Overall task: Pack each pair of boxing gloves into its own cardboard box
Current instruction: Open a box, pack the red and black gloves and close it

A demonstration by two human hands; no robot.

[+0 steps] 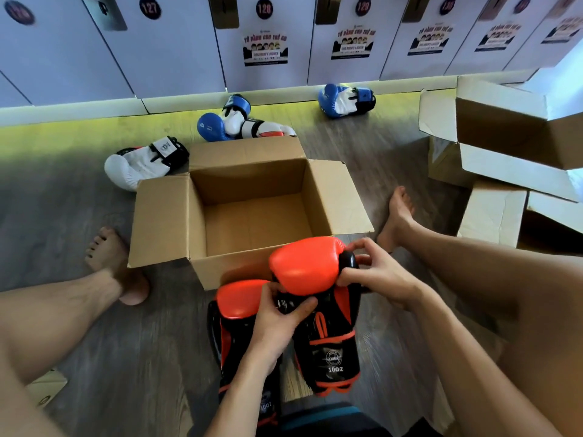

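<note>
An open, empty cardboard box stands on the floor between my legs. Just in front of its near wall I hold a pair of orange and black boxing gloves. My left hand grips the left orange glove between the two gloves. My right hand pinches the thumb side of the right orange glove. A white glove lies left of the box. Behind it lie a blue and white glove, another white glove and a second blue glove.
A row of numbered lockers runs along the far wall. Several open cardboard boxes are stacked at the right. My bare left foot and right foot flank the box on the wooden floor.
</note>
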